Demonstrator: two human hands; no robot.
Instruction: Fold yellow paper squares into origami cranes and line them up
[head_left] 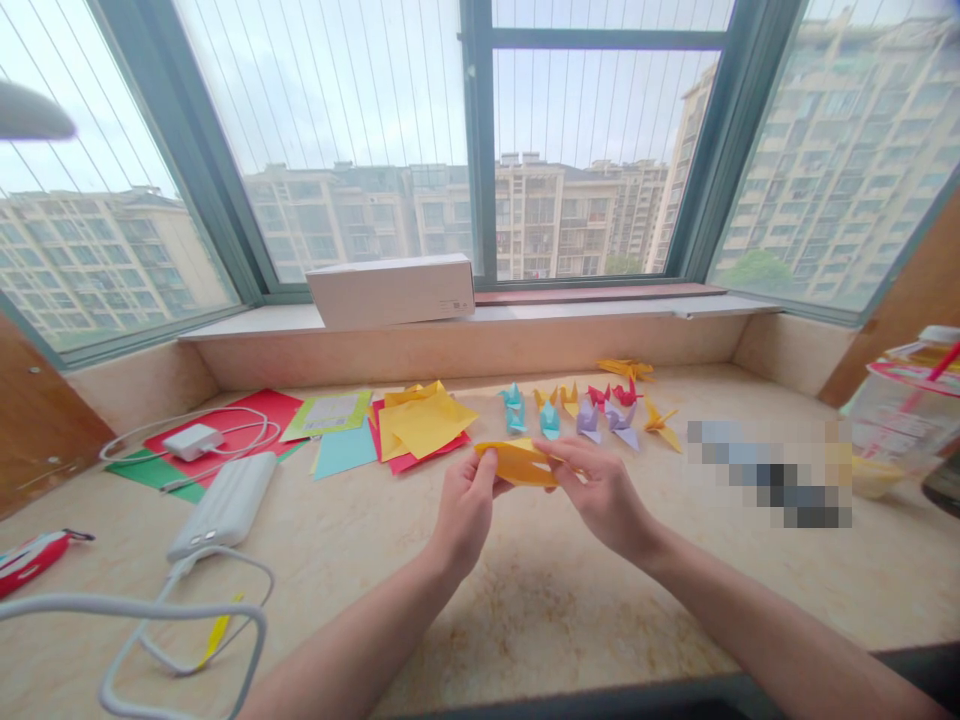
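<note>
A piece of yellow-orange origami paper (517, 465), partly folded, is held between both hands just above the tabletop. My left hand (469, 500) pinches its left end, thumb on top. At the other end, my right hand (600, 490) grips the paper with thumb and fingers, which cover part of it. Beyond the hands stand several small folded paper cranes: blue ones (514, 408), lilac ones (621, 425), red ones (624, 395) and yellow ones (661, 425). To the left lies a pile of yellow paper sheets (427, 420) over red ones.
At left are a white power bank (223, 505), a charger (193, 441) with its cable, and a red-and-white object (34, 562). A plastic cup (900, 420) with a straw stands at right. On the window ledge rests a white box (390, 290).
</note>
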